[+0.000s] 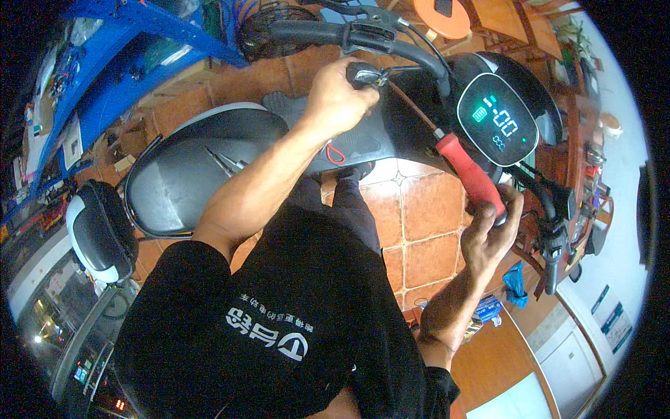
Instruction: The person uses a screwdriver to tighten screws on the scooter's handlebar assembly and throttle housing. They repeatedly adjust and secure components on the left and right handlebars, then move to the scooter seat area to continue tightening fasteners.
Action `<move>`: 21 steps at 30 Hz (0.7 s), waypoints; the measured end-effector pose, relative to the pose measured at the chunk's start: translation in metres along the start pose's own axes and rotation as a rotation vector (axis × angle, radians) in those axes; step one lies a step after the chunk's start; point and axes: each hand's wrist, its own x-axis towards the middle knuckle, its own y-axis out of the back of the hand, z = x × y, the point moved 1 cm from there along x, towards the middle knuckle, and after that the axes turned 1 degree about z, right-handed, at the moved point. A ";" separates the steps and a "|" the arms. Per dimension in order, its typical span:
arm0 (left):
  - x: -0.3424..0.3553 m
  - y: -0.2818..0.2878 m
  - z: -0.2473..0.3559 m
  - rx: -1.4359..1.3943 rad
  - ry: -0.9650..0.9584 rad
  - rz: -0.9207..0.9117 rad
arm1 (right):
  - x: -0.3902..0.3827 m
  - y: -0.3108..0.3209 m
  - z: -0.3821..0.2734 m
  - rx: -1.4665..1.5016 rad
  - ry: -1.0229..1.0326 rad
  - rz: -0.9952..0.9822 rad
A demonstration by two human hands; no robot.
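My left hand (335, 94) is closed on a small black fitting (366, 74) at the scooter's front, below the handlebar (417, 52). My right hand (492, 227) grips the red handle (466, 167) of a long screwdriver, whose shaft runs up to the fitting by my left fingers; its tip is too small to make out. Beside the shaft is the lit oval display (497, 120). A red cord loop (335, 153) hangs below my left wrist. Metal tools (223, 162) lie on the black seat (164, 185), left of my forearm.
Blue metal shelving (118, 84) stands at upper left, near a black fan (265, 31). An orange stool (440, 19) is beyond the handlebar, wooden furniture (523, 21) at upper right. Below right are a wooden table (502, 356) and blue bag (515, 283). The floor is terracotta tile (426, 216).
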 end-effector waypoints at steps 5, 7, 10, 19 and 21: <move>0.000 0.000 -0.001 0.004 0.001 0.019 | -0.002 -0.003 0.005 -0.067 0.081 0.005; 0.001 0.000 -0.007 -0.026 -0.037 0.045 | -0.002 -0.001 0.010 -0.039 0.019 -0.030; 0.003 -0.002 -0.005 -0.032 -0.056 0.043 | 0.003 -0.006 -0.002 0.038 0.186 0.042; 0.004 -0.002 -0.006 -0.007 -0.058 0.055 | -0.002 -0.003 -0.005 0.165 0.130 0.025; 0.004 -0.002 -0.008 0.008 -0.070 0.050 | -0.006 -0.003 -0.008 -0.003 0.208 0.026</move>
